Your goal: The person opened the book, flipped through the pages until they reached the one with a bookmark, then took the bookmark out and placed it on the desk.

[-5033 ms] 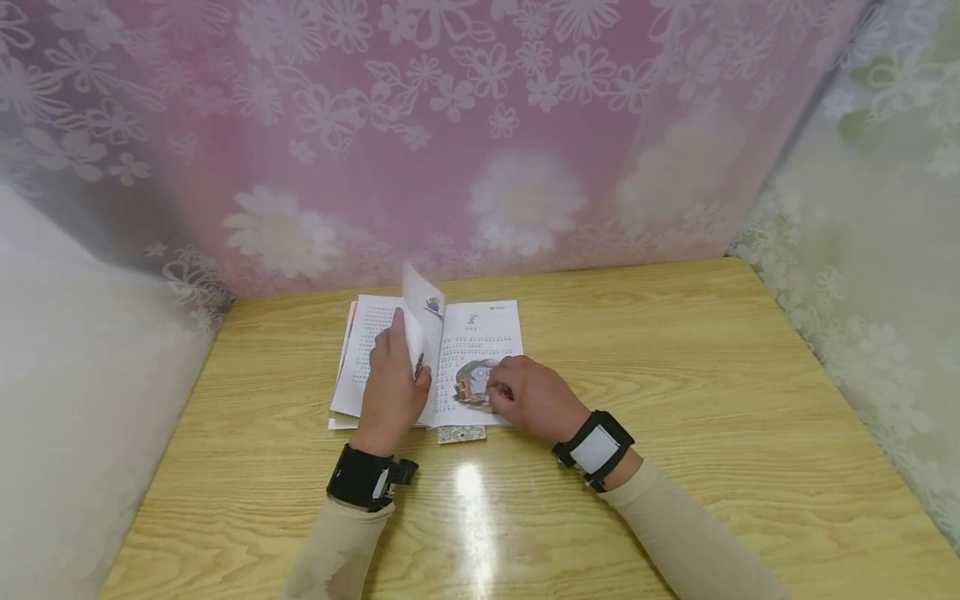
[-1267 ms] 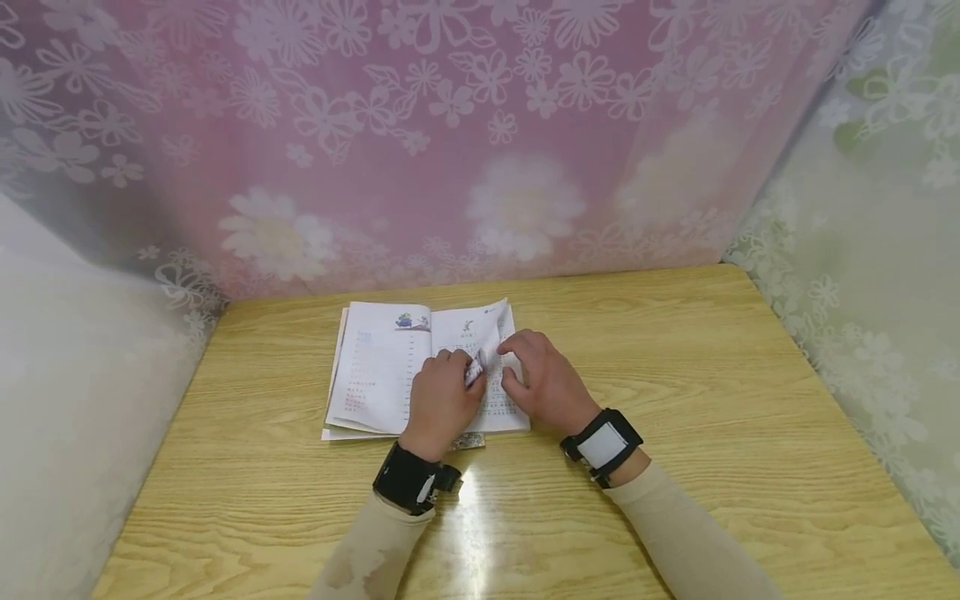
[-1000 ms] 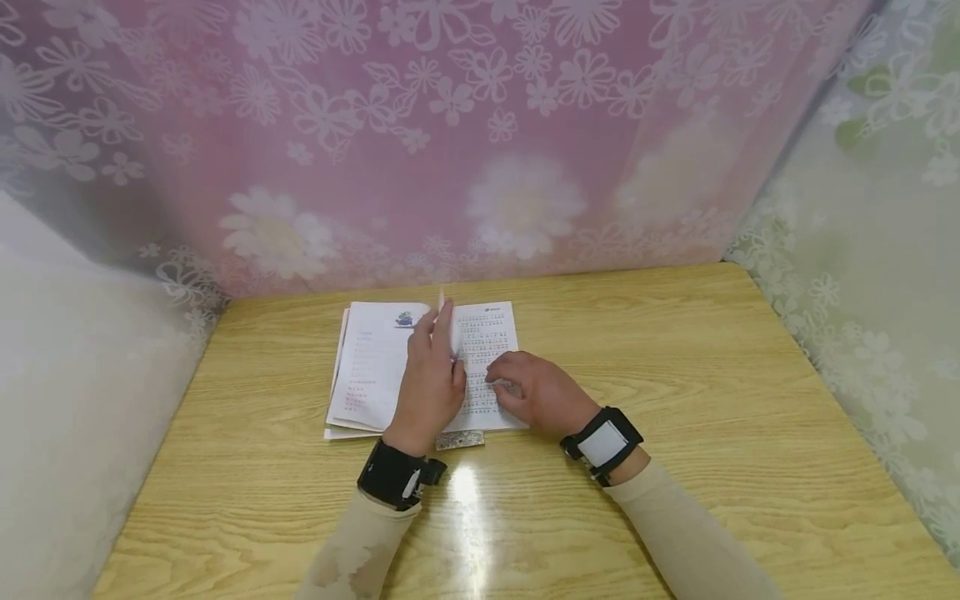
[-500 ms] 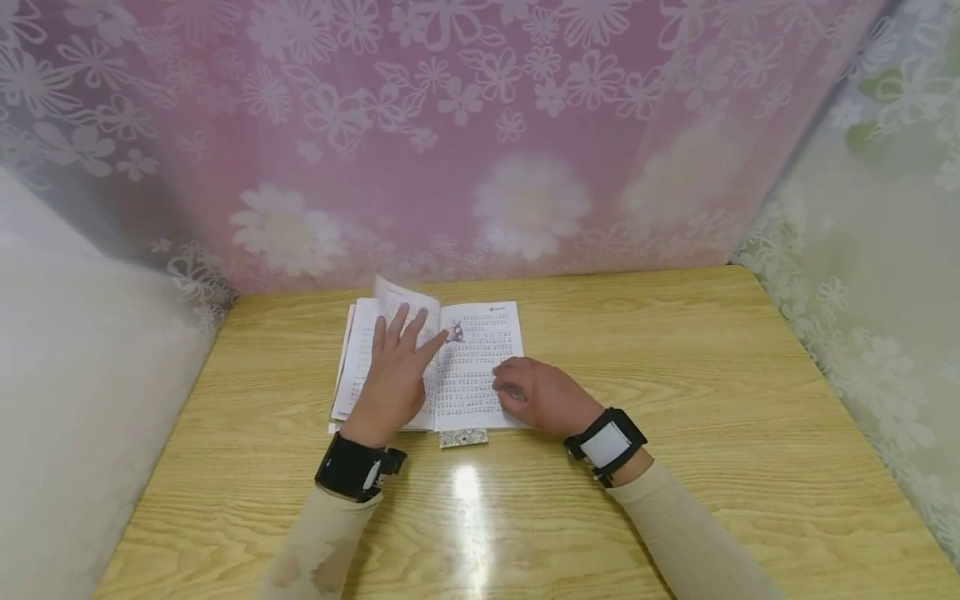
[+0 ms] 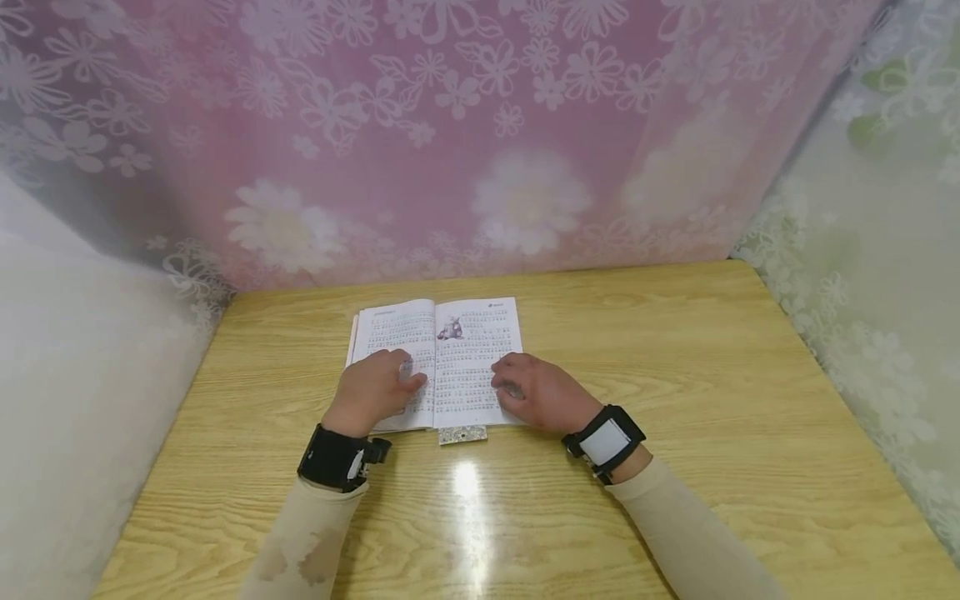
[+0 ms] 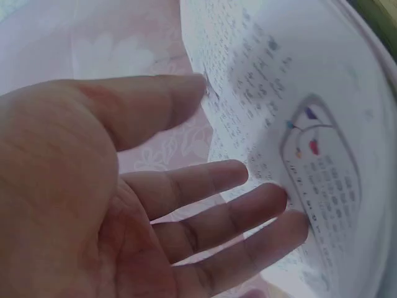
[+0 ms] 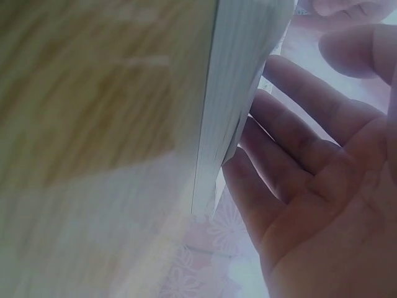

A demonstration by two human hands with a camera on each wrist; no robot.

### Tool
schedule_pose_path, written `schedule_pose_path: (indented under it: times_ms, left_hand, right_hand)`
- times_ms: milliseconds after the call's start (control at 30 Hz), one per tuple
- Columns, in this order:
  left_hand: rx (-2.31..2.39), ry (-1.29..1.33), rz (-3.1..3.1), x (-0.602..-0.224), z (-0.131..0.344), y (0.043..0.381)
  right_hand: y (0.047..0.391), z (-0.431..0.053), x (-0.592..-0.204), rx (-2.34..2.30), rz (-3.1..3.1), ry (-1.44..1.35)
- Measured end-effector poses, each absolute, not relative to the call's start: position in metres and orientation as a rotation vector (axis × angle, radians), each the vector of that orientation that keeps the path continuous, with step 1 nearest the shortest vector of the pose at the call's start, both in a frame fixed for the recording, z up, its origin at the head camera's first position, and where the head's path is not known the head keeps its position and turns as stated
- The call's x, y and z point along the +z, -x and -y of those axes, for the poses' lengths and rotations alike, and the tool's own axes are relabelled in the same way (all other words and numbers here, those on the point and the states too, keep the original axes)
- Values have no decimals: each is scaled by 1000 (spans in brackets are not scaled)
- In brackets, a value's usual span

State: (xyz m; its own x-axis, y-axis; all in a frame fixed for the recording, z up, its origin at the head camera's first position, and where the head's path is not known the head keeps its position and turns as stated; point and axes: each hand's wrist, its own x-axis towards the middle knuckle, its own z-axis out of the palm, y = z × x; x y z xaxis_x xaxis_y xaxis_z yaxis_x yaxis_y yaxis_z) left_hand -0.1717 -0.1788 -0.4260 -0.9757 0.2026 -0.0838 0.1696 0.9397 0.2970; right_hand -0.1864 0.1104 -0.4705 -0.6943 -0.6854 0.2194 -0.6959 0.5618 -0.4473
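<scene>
An open book (image 5: 474,362) lies flat on the table, with printed text on both pages and a small animal picture on the right page. My left hand (image 5: 369,388) is over the lower part of the left page. In the left wrist view its fingers (image 6: 211,217) extend against the page (image 6: 248,56), thumb apart, pinching nothing. Over the right page's outer edge rests my right hand (image 5: 547,395). The right wrist view has its fingertips touching the page near the thick stack of leaves (image 7: 232,81), thumb held away.
A narrow patterned strip (image 5: 462,435) sticks out below the book's lower edge. The wooden table (image 5: 712,375) runs back to a pink floral curtain (image 5: 420,183). Each wrist wears a black band.
The left hand has flipped leaves from right to left. A raised leaf now lies down on the left side, and that hand has come lower and left. The right hand has stayed at the right edge.
</scene>
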Motion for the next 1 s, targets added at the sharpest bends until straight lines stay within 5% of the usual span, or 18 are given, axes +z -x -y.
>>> schedule_pose_path:
  times_ms: [1000]
  left_hand:
    - [638, -342, -2922, -454, 166, 183]
  right_hand:
    - [186, -107, -469, 794, 2753, -1216]
